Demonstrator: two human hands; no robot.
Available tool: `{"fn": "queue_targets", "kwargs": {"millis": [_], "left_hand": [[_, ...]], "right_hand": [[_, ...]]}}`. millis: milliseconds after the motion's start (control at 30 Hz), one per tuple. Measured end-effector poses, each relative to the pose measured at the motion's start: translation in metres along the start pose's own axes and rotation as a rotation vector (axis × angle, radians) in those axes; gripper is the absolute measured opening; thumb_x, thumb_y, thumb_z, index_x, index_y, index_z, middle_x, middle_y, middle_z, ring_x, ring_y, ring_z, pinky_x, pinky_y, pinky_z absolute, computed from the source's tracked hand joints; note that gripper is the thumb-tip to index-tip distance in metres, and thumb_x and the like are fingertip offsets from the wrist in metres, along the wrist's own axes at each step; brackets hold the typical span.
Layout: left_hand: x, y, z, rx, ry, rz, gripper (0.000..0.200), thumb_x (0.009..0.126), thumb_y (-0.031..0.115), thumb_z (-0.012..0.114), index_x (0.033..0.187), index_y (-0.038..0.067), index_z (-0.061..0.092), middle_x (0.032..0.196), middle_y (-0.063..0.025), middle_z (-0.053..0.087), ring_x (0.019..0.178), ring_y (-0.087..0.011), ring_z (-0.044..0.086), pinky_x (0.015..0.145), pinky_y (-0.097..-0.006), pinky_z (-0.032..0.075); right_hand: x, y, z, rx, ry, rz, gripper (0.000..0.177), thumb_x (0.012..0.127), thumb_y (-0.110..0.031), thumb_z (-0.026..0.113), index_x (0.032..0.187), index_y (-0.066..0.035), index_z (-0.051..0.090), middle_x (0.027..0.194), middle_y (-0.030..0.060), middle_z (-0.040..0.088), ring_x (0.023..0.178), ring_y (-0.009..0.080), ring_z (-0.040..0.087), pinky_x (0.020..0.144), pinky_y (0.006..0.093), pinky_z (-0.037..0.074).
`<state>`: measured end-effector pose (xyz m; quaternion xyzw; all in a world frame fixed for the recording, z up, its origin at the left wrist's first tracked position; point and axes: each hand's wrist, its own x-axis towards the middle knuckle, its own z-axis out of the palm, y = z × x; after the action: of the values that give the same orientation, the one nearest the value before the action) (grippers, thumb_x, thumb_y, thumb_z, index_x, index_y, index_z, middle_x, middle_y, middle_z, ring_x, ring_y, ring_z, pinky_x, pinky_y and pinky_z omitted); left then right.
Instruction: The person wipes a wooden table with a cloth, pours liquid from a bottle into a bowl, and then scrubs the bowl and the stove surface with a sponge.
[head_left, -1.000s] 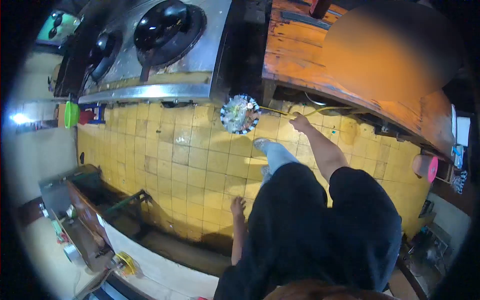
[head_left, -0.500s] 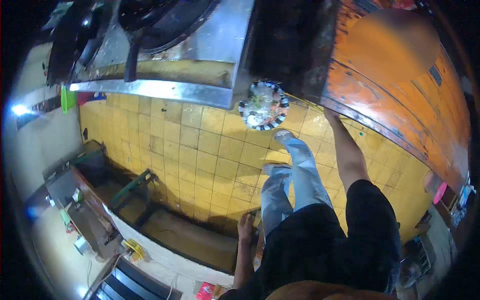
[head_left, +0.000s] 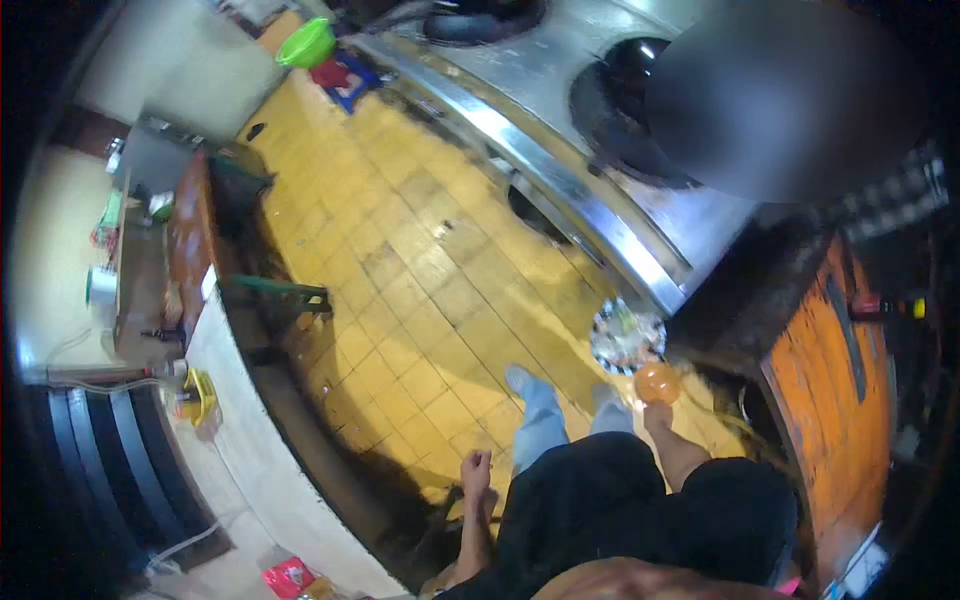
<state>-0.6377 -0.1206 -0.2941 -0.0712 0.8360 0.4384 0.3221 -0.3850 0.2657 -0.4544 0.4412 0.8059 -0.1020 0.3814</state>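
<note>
My right hand is held low in front of me, closed on the near edge of a small round orange bowl. Just beyond the bowl, a round container with a black-and-white rim stands on the floor and holds mixed pale, green and reddish scraps. My left hand hangs at my left side with its fingers curled in, and nothing shows in it. My feet in pale shoes are on the yellow tiles.
A steel cooking counter with dark pans runs along the far right. An orange wooden table stands at my right. On the left are a white-topped ledge and green-framed furniture. A lime-green basin sits at the back.
My view has swung left and I have shifted along the floor. My right hand, earlier by the orange table's edge, now has the orange bowl near the rimmed container.
</note>
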Motion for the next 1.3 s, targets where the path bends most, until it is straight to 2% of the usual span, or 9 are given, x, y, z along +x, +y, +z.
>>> {"fn": "queue_targets", "kwargs": {"millis": [67, 167, 300, 467, 667, 733, 933, 1067, 1300], "left_hand": [[0.037, 0.047, -0.011, -0.048, 0.011, 0.151, 0.025, 0.09, 0.022, 0.058, 0.083, -0.002, 0.057, 0.073, -0.0075, 0.058, 0.069, -0.0121, 0.053, 0.061, -0.0293, 0.042], [0.079, 0.181, -0.037, -0.078, -0.063, 0.429, 0.022, 0.091, 0.017, 0.056, 0.098, -0.003, 0.058, 0.082, -0.0139, 0.062, 0.079, -0.0223, 0.059, 0.073, -0.0325, 0.047], [0.09, 0.339, -0.069, 0.056, -0.448, 0.956, 0.035, 0.093, 0.028, 0.048, 0.109, -0.001, 0.059, 0.106, -0.0184, 0.062, 0.101, -0.0329, 0.057, 0.089, -0.0412, 0.043], [0.132, 0.451, -0.088, 0.139, -0.73, 1.536, 0.047, 0.098, 0.036, 0.037, 0.093, -0.002, 0.063, 0.093, -0.0189, 0.061, 0.094, -0.0373, 0.055, 0.082, -0.0441, 0.042], [0.257, 0.521, -0.152, 0.197, -1.247, 1.055, 0.076, 0.096, 0.059, 0.022, 0.103, -0.001, 0.067, 0.105, -0.0173, 0.065, 0.099, -0.0311, 0.058, 0.092, -0.0399, 0.041], [0.283, 0.553, -0.21, 0.374, -1.067, 0.988, 0.083, 0.094, 0.063, 0.015, 0.11, -0.003, 0.064, 0.112, -0.0174, 0.063, 0.105, -0.028, 0.057, 0.096, -0.0379, 0.04], [0.404, 0.616, -0.283, -0.166, -1.197, 1.336, 0.064, 0.102, 0.042, 0.021, 0.104, -0.004, 0.065, 0.108, -0.0194, 0.064, 0.103, -0.0315, 0.056, 0.093, -0.0393, 0.042], [0.451, 0.658, -0.359, -0.036, -1.208, 1.037, 0.064, 0.101, 0.045, 0.022, 0.105, -0.003, 0.065, 0.104, -0.0212, 0.063, 0.101, -0.0293, 0.056, 0.091, -0.04, 0.042], [0.608, 0.702, -0.455, -0.069, -1.277, 1.324, 0.066, 0.098, 0.053, 0.023, 0.088, -0.001, 0.06, 0.082, -0.0125, 0.058, 0.079, -0.0253, 0.052, 0.079, -0.0364, 0.042]], "right_hand": [[0.006, -0.068, -0.045, 0.65, 0.236, 0.055, 0.026, 0.079, -0.033, 0.06, 0.094, -0.015, 0.071, 0.091, 0.0117, 0.069, 0.091, 0.03, 0.065, 0.081, 0.0411, 0.05], [0.029, -0.188, -0.131, 0.401, 0.215, -0.155, 0.022, 0.077, -0.032, 0.065, 0.089, -0.014, 0.072, 0.091, 0.012, 0.069, 0.088, 0.0313, 0.065, 0.077, 0.0384, 0.051], [0.01, -0.333, -0.249, 1.111, 0.318, -0.847, 0.019, 0.081, -0.023, 0.065, 0.09, -0.008, 0.07, 0.083, 0.0165, 0.067, 0.08, 0.0324, 0.066, 0.071, 0.0391, 0.052], [-0.006, -0.517, -0.386, 0.342, 0.51, -1.099, 0.018, 0.084, -0.022, 0.063, 0.092, -0.006, 0.068, 0.082, 0.0175, 0.067, 0.077, 0.0351, 0.065, 0.069, 0.0433, 0.05], [0.016, -0.702, -0.43, 0.219, 0.427, -1.379, 0.017, 0.083, -0.021, 0.064, 0.089, -0.006, 0.067, 0.079, 0.0184, 0.066, 0.073, 0.0356, 0.064, 0.066, 0.0424, 0.05], [0.012, -0.77, -0.456, 0.218, 0.449, -1.525, 0.016, 0.084, -0.021, 0.063, 0.084, -0.005, 0.066, 0.076, 0.02, 0.064, 0.071, 0.0373, 0.063, 0.063, 0.0448, 0.048], [-0.025, -0.91, -0.536, 0.302, -0.131, -1.437, 0.018, 0.085, -0.023, 0.063, 0.09, -0.006, 0.065, 0.085, 0.0165, 0.066, 0.079, 0.0353, 0.064, 0.068, 0.0433, 0.05], [-0.015, -1.0, -0.571, -0.007, 0.198, -1.738, 0.019, 0.086, -0.024, 0.061, 0.094, -0.009, 0.067, 0.088, 0.0168, 0.066, 0.082, 0.0358, 0.064, 0.072, 0.0447, 0.051], [0.015, -1.156, -0.662, -0.013, 0.156, -1.678, 0.02, 0.086, -0.027, 0.059, 0.094, -0.01, 0.066, 0.08, 0.0175, 0.065, 0.076, 0.0369, 0.063, 0.068, 0.0461, 0.05]]}}
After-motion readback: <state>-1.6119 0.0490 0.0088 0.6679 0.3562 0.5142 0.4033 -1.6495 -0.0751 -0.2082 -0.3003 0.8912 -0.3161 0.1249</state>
